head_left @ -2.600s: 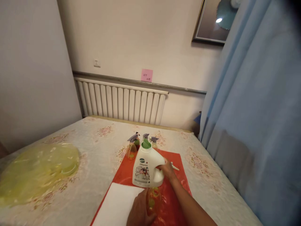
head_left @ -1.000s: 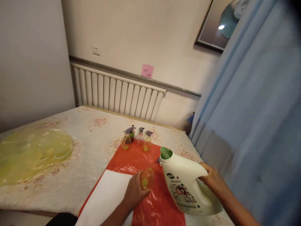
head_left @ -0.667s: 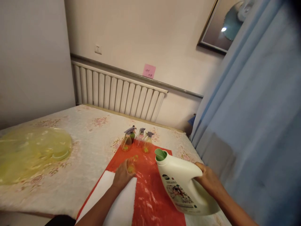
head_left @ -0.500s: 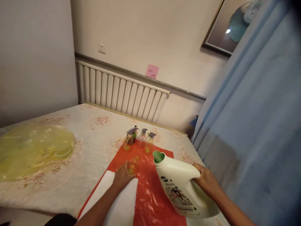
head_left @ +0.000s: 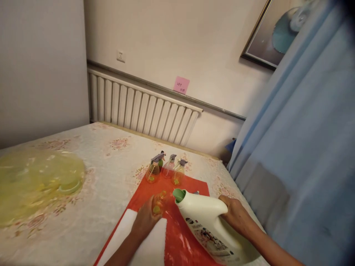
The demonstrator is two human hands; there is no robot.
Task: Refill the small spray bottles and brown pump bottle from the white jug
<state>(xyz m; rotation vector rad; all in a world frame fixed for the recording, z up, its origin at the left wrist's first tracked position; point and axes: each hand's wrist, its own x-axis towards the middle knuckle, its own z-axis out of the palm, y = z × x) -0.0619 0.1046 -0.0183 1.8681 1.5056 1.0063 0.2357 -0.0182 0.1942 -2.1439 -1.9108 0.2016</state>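
Observation:
My right hand (head_left: 235, 212) grips the handle of a large cream jug (head_left: 205, 218), which tilts to the left with its green-lined mouth forward. Around a small clear bottle (head_left: 157, 207) my left hand (head_left: 144, 218) is closed; the bottle has an open neck and a yellow-green patch at its base. The jug's mouth is to the right of that bottle, apart from it. Whether any liquid is flowing I cannot tell. Beyond them stand several clear spray bottles with grey trigger heads, among them a yellowish spray bottle (head_left: 178, 176) and a brownish one (head_left: 153, 173).
A red plastic sheet (head_left: 177, 232) and a white cloth or paper (head_left: 149, 244) lie on the flowered tablecloth (head_left: 105, 177). Yellow plastic film (head_left: 36, 184) spreads at the left. A radiator (head_left: 144, 109) runs along the wall, and a blue curtain (head_left: 305, 147) hangs at the right.
The jug's mouth has moved left and down, closer to the small bottle, and the jug tips further. My left hand still holds the bottle. The view has shifted slightly.

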